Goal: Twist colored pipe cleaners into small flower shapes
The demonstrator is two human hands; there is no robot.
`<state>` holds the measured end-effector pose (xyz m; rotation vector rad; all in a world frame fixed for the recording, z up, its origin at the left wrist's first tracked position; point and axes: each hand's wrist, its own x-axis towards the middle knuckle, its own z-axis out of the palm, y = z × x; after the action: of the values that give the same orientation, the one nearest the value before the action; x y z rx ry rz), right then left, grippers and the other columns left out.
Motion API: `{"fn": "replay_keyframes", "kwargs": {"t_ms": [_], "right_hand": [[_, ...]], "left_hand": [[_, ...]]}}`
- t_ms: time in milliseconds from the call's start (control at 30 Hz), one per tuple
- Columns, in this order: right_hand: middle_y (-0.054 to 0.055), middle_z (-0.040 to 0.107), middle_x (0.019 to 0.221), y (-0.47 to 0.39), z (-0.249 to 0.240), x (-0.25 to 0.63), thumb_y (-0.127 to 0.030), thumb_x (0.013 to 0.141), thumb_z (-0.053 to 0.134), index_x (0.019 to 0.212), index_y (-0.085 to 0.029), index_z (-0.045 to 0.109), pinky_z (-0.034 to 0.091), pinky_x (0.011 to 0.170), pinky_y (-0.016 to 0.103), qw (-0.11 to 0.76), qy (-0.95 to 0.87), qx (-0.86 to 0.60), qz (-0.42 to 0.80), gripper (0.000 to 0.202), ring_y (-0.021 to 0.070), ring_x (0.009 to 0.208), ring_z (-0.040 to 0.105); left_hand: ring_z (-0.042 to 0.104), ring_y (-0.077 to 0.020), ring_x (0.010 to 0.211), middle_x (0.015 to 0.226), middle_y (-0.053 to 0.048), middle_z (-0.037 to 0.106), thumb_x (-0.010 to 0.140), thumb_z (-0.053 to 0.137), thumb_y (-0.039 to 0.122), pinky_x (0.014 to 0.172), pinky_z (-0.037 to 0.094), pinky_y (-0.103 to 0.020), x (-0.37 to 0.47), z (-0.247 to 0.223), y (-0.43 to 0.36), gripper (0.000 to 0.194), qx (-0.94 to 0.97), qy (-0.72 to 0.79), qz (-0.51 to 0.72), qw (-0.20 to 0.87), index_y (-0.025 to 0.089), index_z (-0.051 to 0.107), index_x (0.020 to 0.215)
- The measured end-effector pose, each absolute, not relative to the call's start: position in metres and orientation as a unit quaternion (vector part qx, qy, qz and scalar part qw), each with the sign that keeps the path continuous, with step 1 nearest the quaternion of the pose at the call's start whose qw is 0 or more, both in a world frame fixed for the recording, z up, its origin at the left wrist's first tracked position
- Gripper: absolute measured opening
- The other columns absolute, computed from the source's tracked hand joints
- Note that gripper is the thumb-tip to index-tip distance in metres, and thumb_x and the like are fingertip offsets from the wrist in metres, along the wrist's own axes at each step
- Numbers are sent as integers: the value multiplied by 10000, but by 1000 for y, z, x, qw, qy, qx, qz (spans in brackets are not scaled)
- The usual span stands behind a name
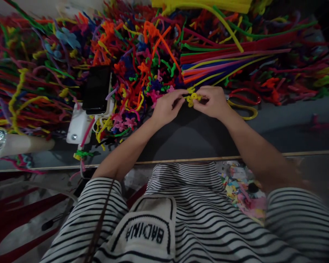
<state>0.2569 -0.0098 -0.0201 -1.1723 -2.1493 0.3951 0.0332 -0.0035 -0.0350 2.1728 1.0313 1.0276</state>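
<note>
Over the dark table, both of my hands meet at a small yellow pipe-cleaner flower made of looped petals. My right hand pinches it from the right, thumb and fingers closed on its edge. From the other side my left hand pinches at the flower's left edge; exactly which bit lies between those fingertips is too small to make out. Just right of my right hand lie scissors with one red and one yellow handle loop. A bundle of straight coloured pipe cleaners lies behind the hands.
Heaps of tangled pipe cleaners cover the table's back. A black phone rests by a white power bank with a cable. A pale cylinder lies at the left. The table's front edge runs before my body; paper scraps show below.
</note>
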Motion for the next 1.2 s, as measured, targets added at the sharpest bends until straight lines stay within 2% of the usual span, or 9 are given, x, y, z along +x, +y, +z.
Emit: {"fn": "replay_keyframes", "kwargs": {"t_ms": [100, 300, 467, 567, 800, 867, 1000, 1100, 1200], "right_hand": [[-21, 416, 626, -9, -15, 256, -304, 830, 662, 646, -222, 426, 320, 620, 321, 341, -816, -416, 210, 310, 126, 608, 412], [-28, 386, 618, -12, -15, 251, -366, 849, 715, 655, -231, 444, 290, 583, 318, 344, -789, -414, 297, 359, 122, 611, 361], [-7, 440, 665, -12, -17, 252, -298, 826, 686, 689, -236, 458, 342, 613, 336, 370, -794, -394, 279, 273, 142, 625, 399], [-10, 417, 663, -12, -16, 251, -237, 770, 648, 678, -238, 389, 337, 627, 334, 344, -829, -387, 212, 275, 146, 627, 400], [-4, 460, 673, -15, -14, 246, -196, 731, 589, 689, -234, 415, 331, 623, 315, 310, -863, -363, 169, 183, 144, 631, 419], [2, 486, 679, -16, -13, 246, -203, 743, 596, 690, -232, 445, 344, 634, 317, 305, -861, -366, 178, 163, 151, 644, 434], [-3, 490, 672, -16, -9, 249, -265, 793, 634, 692, -228, 473, 345, 634, 313, 331, -829, -395, 216, 194, 145, 640, 437], [-26, 425, 611, -16, -9, 250, -381, 851, 661, 661, -228, 425, 302, 602, 306, 350, -793, -428, 255, 339, 122, 599, 377], [-41, 371, 555, -15, -8, 248, -480, 889, 637, 628, -232, 376, 266, 575, 303, 336, -779, -448, 282, 445, 113, 567, 330]], "left_hand": [[729, -207, 1071, 1113, -105, 786, 1109, 417, 449, 970, 561, -352, 24, -32, -4, 422, 875, 326, 339, 117, 194, 742, 1197], [738, -207, 1086, 1068, -95, 777, 1129, 385, 445, 923, 565, -365, 14, -29, -4, 419, 901, 293, 319, 31, 209, 727, 1180], [711, -260, 1138, 1066, -137, 748, 1105, 430, 462, 926, 545, -381, 28, -24, -9, 397, 893, 341, 289, 51, 169, 697, 1126], [699, -266, 1115, 1067, -142, 738, 1063, 486, 353, 902, 540, -364, 37, -25, -12, 276, 886, 386, 245, 83, 158, 677, 1103], [641, -179, 821, 834, -56, 663, 963, 559, 224, 762, 494, -303, 34, -30, -4, 121, 871, 351, 250, 234, 186, 585, 850], [560, -129, 697, 754, -15, 595, 1001, 543, 284, 683, 453, -269, 33, -30, 0, 210, 847, 317, 273, 328, 193, 550, 812], [441, -90, 585, 691, 27, 501, 1049, 487, 601, 570, 378, -236, 36, -29, 2, 454, 768, 285, 298, 490, 199, 557, 850], [500, -101, 630, 742, 0, 573, 1000, 498, 737, 598, 398, -240, 36, -29, 2, 562, 761, 309, 354, 448, 193, 598, 906], [579, -135, 726, 784, -39, 646, 1010, 505, 709, 687, 434, -267, 34, -31, 3, 549, 805, 323, 376, 326, 194, 640, 875]]}}
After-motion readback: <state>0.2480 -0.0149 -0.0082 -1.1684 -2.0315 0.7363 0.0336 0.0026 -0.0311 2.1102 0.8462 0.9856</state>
